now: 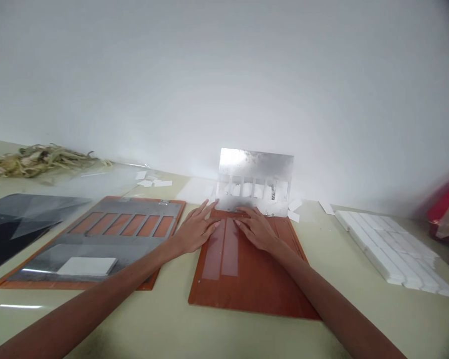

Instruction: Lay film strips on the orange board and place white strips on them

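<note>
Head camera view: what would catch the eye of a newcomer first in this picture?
At the middle of the table, the left hand and the right hand rest flat on the top end of an orange-brown board that bears two pale strips. Just behind them a shiny slotted metal plate stands upright. A similar plate lies flat at the left, and white blocks are stacked at the right.

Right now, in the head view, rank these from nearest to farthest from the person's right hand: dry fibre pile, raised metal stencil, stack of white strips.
1. The raised metal stencil: just beyond the right hand, fingertips at its lower edge.
2. The stack of white strips: to the right on the table.
3. The dry fibre pile: far left, at the back.
</note>
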The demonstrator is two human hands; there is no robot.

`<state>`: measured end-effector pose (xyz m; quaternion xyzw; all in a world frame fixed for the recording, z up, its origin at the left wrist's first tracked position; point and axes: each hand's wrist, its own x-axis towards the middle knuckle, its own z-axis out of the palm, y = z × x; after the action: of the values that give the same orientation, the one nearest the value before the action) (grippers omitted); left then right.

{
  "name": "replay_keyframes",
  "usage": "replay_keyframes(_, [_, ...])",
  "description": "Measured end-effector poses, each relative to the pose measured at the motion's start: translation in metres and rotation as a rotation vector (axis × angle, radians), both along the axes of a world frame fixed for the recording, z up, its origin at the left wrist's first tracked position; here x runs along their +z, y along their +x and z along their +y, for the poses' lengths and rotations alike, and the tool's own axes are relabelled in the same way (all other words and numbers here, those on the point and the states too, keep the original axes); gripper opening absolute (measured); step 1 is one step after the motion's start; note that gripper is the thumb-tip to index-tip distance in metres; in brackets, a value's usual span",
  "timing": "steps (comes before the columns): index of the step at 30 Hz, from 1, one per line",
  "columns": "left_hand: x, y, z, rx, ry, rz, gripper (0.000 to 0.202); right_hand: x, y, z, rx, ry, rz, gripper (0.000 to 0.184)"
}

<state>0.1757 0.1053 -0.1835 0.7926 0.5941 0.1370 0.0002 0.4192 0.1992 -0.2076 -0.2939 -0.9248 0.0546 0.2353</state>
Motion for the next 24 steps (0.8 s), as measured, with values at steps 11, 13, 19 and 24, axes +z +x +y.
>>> replay_keyframes(11, [0.003, 0.000, 0.004, 0.007, 0.005, -0.008, 0.055, 0.007, 0.002, 0.006, 0.033, -0.002, 0.022, 0.042])
replay_keyframes(13, [0.004, 0.000, 0.005, 0.005, 0.011, -0.020, 0.054, 0.012, 0.004, 0.004, 0.043, 0.002, 0.035, 0.041])
replay_keyframes(19, [0.005, -0.004, 0.007, -0.019, -0.042, -0.042, 0.054, 0.036, 0.047, -0.017, -0.021, -0.069, 0.113, 0.039])
replay_keyframes(24, [0.003, -0.008, 0.009, -0.006, -0.053, -0.035, 0.056, 0.038, 0.117, -0.049, -0.139, -0.085, 0.200, 0.037])
